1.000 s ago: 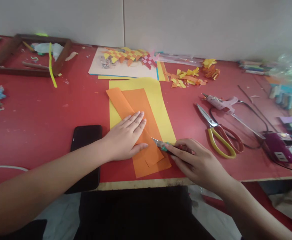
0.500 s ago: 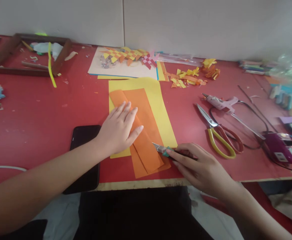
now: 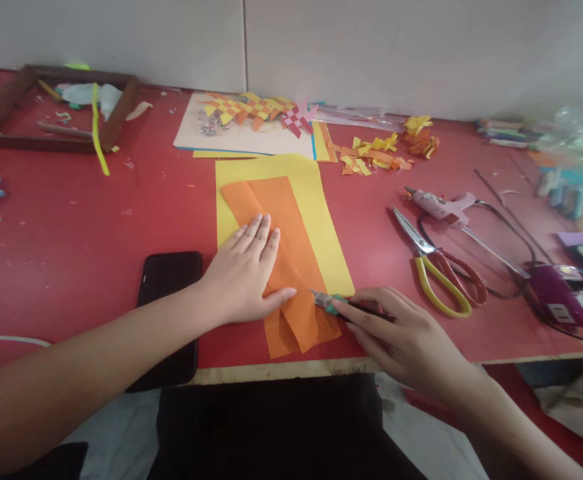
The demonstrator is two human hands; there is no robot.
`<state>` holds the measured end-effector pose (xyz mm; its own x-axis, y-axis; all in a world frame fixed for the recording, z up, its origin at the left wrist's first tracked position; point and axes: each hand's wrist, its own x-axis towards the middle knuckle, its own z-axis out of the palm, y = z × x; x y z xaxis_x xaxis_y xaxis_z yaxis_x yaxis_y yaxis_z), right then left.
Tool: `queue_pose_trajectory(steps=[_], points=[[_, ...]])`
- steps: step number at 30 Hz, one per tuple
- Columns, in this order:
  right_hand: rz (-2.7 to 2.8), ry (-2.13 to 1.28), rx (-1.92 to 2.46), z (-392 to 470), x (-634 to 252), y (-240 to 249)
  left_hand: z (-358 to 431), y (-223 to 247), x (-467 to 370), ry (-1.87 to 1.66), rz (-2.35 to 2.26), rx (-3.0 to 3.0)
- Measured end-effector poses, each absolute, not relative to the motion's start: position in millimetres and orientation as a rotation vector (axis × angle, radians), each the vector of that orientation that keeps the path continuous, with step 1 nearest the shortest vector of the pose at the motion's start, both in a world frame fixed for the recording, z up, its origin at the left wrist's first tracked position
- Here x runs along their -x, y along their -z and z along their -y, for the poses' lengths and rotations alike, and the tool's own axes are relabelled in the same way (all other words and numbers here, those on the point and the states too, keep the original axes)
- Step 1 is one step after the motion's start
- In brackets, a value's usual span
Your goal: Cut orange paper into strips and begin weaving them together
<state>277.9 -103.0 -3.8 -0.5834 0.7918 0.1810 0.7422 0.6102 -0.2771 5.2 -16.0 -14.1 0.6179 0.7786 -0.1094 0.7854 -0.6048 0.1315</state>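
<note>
The hands are well apart: the left hand [image 3: 244, 273] lies flat, fingers close and thumb spread, pressing on a long orange strip [image 3: 296, 313], probably to keep it from sliding; the right hand [image 3: 396, 327] grips a knife [image 3: 328, 303] like a pen, which would suit fine control, its point at the strip's right edge. The strip lies aslant on an orange sheet [image 3: 286, 213], itself over a yellow sheet [image 3: 321, 220], perhaps as padding for the worktop [image 3: 111, 233]. All three look like smooth, matt paper; the strip seems folded lengthwise. A glossy black phone [image 3: 174, 273] lies by the left wrist. To the right are pointed steel scissors [image 3: 424, 247] with rounded yellow and red handles, and a pink plastic glue gun [image 3: 444, 208]. Behind lie chequered woven shapes [image 3: 258, 110], crinkled paper scraps [image 3: 371, 159] and, far left, a dark rectangular frame [image 3: 46, 142].
</note>
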Motion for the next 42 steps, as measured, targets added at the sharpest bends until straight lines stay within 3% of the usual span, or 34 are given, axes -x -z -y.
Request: queue_pose_trajectory(steps=[42], points=[[2.547,-0.196,1.245,97.3,-278.5,3.9,15.8,14.5,-5.0,0.065,-1.274,-2.664]])
